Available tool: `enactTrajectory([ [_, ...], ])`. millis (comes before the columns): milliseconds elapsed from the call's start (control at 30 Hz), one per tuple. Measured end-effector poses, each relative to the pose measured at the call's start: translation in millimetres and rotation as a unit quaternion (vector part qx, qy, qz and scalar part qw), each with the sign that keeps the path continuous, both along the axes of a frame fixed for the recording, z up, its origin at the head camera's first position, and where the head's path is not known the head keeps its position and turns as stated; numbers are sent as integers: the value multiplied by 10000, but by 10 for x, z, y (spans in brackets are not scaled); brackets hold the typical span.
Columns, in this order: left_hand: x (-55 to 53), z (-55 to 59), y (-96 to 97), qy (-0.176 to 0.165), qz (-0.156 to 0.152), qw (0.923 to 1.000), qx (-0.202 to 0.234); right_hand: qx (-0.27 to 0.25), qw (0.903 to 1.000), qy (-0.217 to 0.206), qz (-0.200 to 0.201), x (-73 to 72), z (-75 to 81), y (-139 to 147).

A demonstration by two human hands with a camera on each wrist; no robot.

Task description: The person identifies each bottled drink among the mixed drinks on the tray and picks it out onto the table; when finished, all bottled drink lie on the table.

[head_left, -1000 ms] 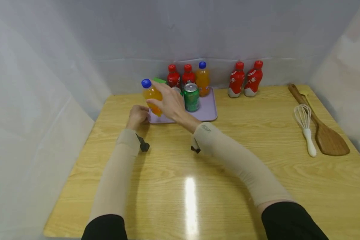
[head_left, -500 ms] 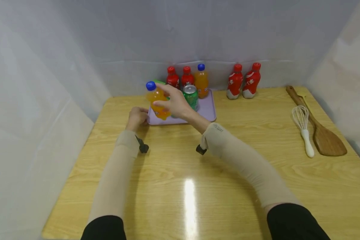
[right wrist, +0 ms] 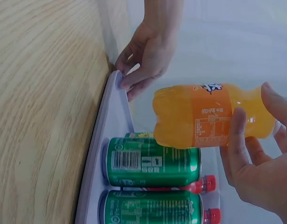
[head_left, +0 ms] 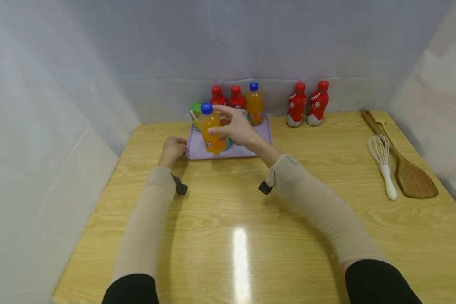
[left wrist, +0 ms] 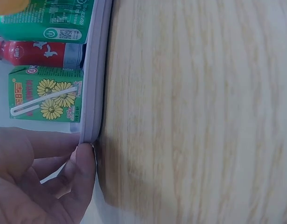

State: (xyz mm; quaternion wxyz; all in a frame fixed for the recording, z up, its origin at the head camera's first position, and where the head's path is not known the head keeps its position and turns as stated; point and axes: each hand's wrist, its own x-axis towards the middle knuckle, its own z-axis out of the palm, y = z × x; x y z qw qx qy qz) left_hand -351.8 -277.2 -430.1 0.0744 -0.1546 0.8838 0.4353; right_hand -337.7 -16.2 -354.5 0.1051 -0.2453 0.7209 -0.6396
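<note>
My right hand point(head_left: 238, 127) grips an orange soda bottle point(head_left: 208, 128) with a blue cap, slightly tilted, over the left part of a lilac tray point(head_left: 266, 131). In the right wrist view the bottle's base hangs clear above the tray, beside two green cans point(right wrist: 152, 163). My left hand point(head_left: 173, 150) pinches the tray's near left corner between thumb and fingers; the left wrist view shows the thumb at the rim point(left wrist: 89, 121). On the tray stand a green juice box point(left wrist: 45, 95) with a straw, red bottles point(head_left: 237, 99) and another orange bottle point(head_left: 254, 107). My right hand partly hides the cans.
Two red bottles point(head_left: 297, 105) stand on the table right of the tray, near the back sheet. Farther right lie a white whisk point(head_left: 387, 179), a wooden turner point(head_left: 417, 179) and a thin yellow utensil point(head_left: 381, 122). White sheeting point(head_left: 99, 46) encloses the back and sides.
My right hand has carried the orange bottle rightward and a little toward me, uncovering the green juice box and covering the cans. My left hand keeps its hold on the tray corner.
</note>
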Motion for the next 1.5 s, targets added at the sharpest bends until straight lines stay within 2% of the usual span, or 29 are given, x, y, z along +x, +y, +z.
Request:
enactTrajectory([
  [233, -13, -28, -3, -26, -3, 10000, 62, -41, 10000, -47, 5, -70, -3, 178],
  [433, -29, -39, -26, -15, -36, 10000, 66, -23, 9996, -87, 270, -126, 12, 332],
  [633, -36, -20, -34, 16, -10, 9999, 155, 30, 9994, 72, 336, -163, 19, 453],
  [833, -9, 1, -14, -39, 9, 9999, 128, -153, 9989, 306, 325, -200, -40, 568],
  [1000, -4, 1, -16, -25, 11, 9999, 153, -228, 9990, 326, 207, -250, -86, 682],
  [1200, 4, 4, 5, -78, 56, 9998, 175, -199, 9990, 398, -11, -237, -92, 864],
  [1500, -10, 15, 9, -159, 107, 9996, 201, 56, 9978, 499, -430, -334, -172, 1209],
])
